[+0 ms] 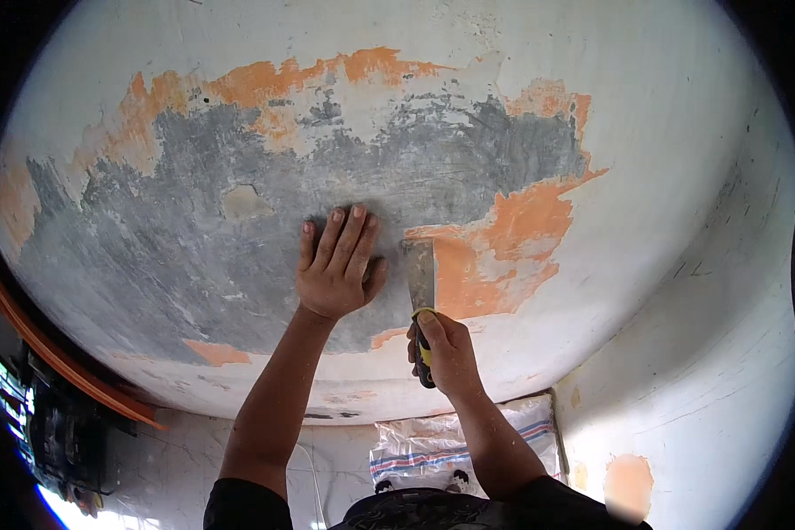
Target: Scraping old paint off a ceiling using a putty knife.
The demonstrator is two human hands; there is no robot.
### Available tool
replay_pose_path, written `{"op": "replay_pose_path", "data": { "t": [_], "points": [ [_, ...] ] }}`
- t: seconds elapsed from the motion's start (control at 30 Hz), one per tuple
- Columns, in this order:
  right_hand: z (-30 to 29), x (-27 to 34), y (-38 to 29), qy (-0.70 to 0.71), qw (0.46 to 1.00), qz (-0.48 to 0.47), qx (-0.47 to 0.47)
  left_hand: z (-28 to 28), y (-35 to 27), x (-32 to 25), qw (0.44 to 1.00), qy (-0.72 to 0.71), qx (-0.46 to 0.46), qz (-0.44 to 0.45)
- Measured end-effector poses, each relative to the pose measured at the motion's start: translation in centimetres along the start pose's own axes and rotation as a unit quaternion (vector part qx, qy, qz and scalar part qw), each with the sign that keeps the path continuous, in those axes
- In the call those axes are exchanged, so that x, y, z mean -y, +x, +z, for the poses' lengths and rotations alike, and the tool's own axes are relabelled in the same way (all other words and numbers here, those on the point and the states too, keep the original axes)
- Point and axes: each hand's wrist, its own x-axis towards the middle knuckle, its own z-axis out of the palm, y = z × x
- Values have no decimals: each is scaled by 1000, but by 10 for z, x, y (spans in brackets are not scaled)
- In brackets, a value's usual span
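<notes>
My left hand (338, 265) lies flat with its fingers up against the bare grey part of the wall (238, 265), holding nothing. To its right, my right hand (444, 344) grips the black and yellow handle of a putty knife (421, 271). The knife's broad, stained blade points up, its tip at the left edge of an orange paint patch (477, 271). More orange paint (258, 83) and ragged white coating border the grey area.
A woven plastic sack (417, 440) with blue and red stripes lies on the tiled floor (199, 450) by my feet. An adjoining white wall (689, 397) stands at right. An orange edge (66, 364) runs along the left, with dark objects beyond it.
</notes>
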Motion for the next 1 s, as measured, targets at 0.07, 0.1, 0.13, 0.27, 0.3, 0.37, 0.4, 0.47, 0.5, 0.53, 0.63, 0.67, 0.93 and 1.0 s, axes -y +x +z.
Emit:
{"op": "replay_pose_path", "data": {
  "t": [0.07, 0.1, 0.13, 0.27, 0.3, 0.37, 0.4, 0.47, 0.5, 0.53, 0.63, 0.67, 0.93, 1.0],
  "points": [
    [-1, -5, 2, -15, 1000, -19, 1, 1, -1, 0, 1000, -4, 0, 1],
    [-3, -11, 2, -15, 1000, -20, 1, 1, 0, 1, 1000, -4, -2, 2],
    [-6, -21, 1, -13, 1000, -7, 2, 0, 0, 1, 1000, -2, -2, 2],
    [-5, -48, -13, 7, 999, 30, -15, 0, 1, -2, 1000, -3, -10, -7],
    [-5, -47, -14, 8, 999, 37, -22, 0, 1, -3, 1000, -7, -16, -19],
    [-4, -34, -12, 4, 999, 47, -22, 1, 2, -1, 1000, -5, -13, -9],
    [-2, -22, -9, 12, 999, 31, -13, 0, 1, 0, 1000, -3, -7, 3],
    [1, -5, -3, 28, 999, 16, -8, 0, 1, -2, 1000, -8, -6, 1],
    [1, -3, 0, 29, 999, 16, -8, -1, 1, -1, 1000, -7, -5, -1],
    [0, -2, 2, 17, 1000, 4, -7, -1, 1, 0, 1000, -7, -5, 0],
    [-5, -9, 1, 0, 1000, 6, -4, -1, 0, 1, 1000, -3, -4, -2],
    [-7, -17, -1, 0, 1000, 14, 0, -2, 1, 1, 1000, -2, -2, -1],
    [-7, -26, -7, -5, 999, 44, 6, -1, 2, -2, 1000, 0, -5, 2],
    [-3, -15, -1, -8, 999, 38, 6, -1, 1, -1, 1000, -3, 2, -2]
  ]
}}
